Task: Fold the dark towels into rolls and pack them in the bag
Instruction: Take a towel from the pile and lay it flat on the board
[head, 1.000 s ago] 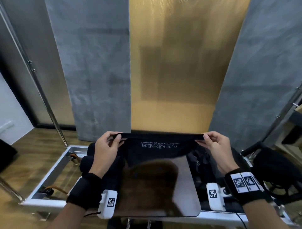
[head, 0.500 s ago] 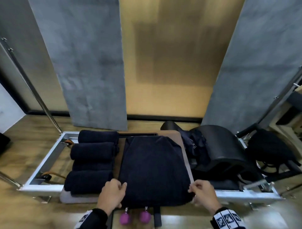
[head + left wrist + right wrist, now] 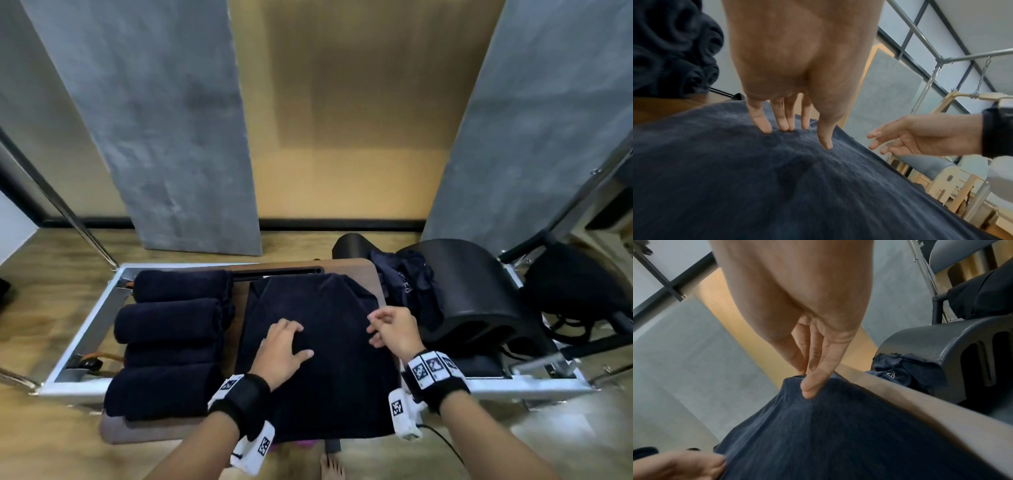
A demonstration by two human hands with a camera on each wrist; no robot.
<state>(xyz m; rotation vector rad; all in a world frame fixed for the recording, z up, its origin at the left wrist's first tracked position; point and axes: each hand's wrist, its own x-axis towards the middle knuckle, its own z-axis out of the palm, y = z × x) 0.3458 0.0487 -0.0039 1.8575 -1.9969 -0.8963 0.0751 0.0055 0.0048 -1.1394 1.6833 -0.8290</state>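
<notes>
A dark towel lies spread flat on the brown padded platform. My left hand rests on its middle, and its straight fingertips press into the cloth. My right hand is at the towel's right edge. In the right wrist view its thumb and fingers pinch a raised bit of the towel. Several rolled dark towels are stacked side by side left of the spread one. A black bag hangs at the far right.
Crumpled dark towels lie between the platform and a black curved barrel. The platform sits in a white metal frame on a wooden floor. Grey panels and slanted metal poles stand behind. A bare foot shows below the platform.
A second ago both hands held the towel up by its top edge. It was then laid flat; my left hand moved onto its middle and my right to its right edge.
</notes>
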